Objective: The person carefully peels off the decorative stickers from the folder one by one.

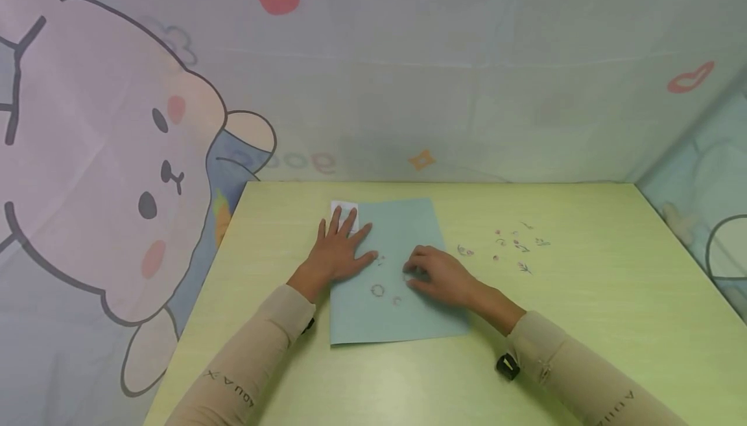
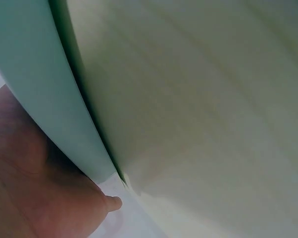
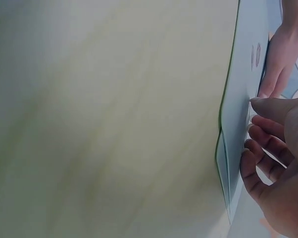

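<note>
Now, L hand [image 1: 341,249] lies flat w/ fingers straight and spread, pressing the upper-left part of the blue sheet [image 1: 408,322] onto the bench [image 1: 613,322]. Its fingertips reach the sheet's top-left corner, where a small white slip [image 1: 344,208] pokes out from under them. R hand [image 1: 439,275] rests near the sheet's middle, fingers curled down w/ tips on the paper; whether they pinch a sticker or just press can't be told from the head view. R wrist view shows those fingers [image 3: 270,148] bent, tips on the sheet [image 3: 240,99] by its edge, nothing clearly held.

Sheet lies about centre of the bench, a bit left, long side running away from the person. On it, between and just below the hands: a ring sticker [image 1: 377,290], a smaller one [image 1: 397,300] beside it, and a tiny mark [image 1: 381,260] by the L thumb.

Loose stickers [image 1: 516,248] sit scattered on bare bench right of the sheet, apart from it, too small to make out. L wrist view: only palm [image 2: 35,198], sheet edge [image 2: 55,104] and bench, blurred. Cartoon-print cloth [image 1: 117,153] hangs behind and at the sides.
</note>
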`<state>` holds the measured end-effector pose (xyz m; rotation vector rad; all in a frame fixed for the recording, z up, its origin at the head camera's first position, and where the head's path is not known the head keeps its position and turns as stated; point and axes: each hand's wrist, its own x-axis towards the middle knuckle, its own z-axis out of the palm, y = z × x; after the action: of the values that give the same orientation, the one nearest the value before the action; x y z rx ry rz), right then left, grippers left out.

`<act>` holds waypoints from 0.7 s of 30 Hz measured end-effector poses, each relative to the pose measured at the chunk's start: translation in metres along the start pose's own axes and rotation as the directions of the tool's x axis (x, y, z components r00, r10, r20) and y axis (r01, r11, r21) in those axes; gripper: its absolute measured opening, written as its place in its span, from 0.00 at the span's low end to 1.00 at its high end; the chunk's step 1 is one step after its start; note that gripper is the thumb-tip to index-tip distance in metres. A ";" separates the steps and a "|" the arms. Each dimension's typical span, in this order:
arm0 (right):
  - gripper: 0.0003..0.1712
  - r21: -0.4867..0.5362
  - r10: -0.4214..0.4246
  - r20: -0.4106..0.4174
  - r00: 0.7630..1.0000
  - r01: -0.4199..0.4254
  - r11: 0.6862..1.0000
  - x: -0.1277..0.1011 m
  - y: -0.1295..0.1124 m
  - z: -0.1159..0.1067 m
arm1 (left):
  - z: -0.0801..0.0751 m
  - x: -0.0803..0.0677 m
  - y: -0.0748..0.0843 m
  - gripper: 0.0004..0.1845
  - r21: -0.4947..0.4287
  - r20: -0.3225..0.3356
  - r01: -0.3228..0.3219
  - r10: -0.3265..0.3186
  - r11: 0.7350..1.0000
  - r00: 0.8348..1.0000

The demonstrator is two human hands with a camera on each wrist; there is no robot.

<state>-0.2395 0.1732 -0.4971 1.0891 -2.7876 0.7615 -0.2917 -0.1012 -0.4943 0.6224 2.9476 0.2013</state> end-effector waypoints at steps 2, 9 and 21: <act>0.10 0.009 0.001 -0.001 1.000 -0.001 1.000 0.000 0.001 0.000 | 0.000 0.000 0.000 0.41 -0.010 -0.003 -0.003 0.003 1.000 1.000; 0.09 0.019 0.013 -0.012 1.000 -0.013 1.000 0.000 0.003 0.003 | 0.000 0.000 -0.001 0.41 -0.003 -0.029 -0.024 0.024 1.000 0.999; 0.09 0.060 0.038 0.009 0.999 -0.038 0.997 0.000 -0.002 0.003 | -0.001 -0.001 -0.001 0.41 0.007 -0.025 -0.021 0.021 1.000 0.999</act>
<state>-0.2383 0.1704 -0.4989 1.0530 -2.8170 0.8526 -0.2918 -0.1027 -0.4939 0.6574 2.9682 0.2028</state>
